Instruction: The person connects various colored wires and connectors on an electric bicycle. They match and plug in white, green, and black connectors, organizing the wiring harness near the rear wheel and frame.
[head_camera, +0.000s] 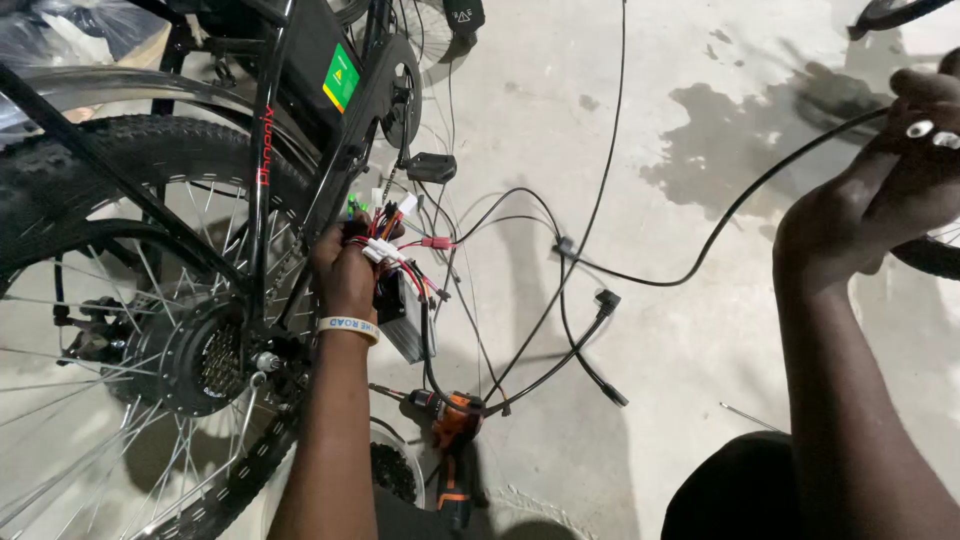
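Note:
My left hand (345, 270) is closed around a bundle of coloured wires with white connectors (385, 235), beside a grey controller box (405, 315) that hangs by the black bicycle frame (262, 170). My right hand (880, 200), raised at the right edge, grips a long black cable (720, 225) that runs down to the left toward a connector (565, 247). A wristband sits on my left wrist.
The rear wheel with hub motor and sprockets (200, 360) fills the left. An orange cordless drill (452, 440) lies on the concrete floor (660, 330) near loose black cables with plugs (605, 300). A pedal (430, 165) juts out above. A dark stain marks the floor at upper right.

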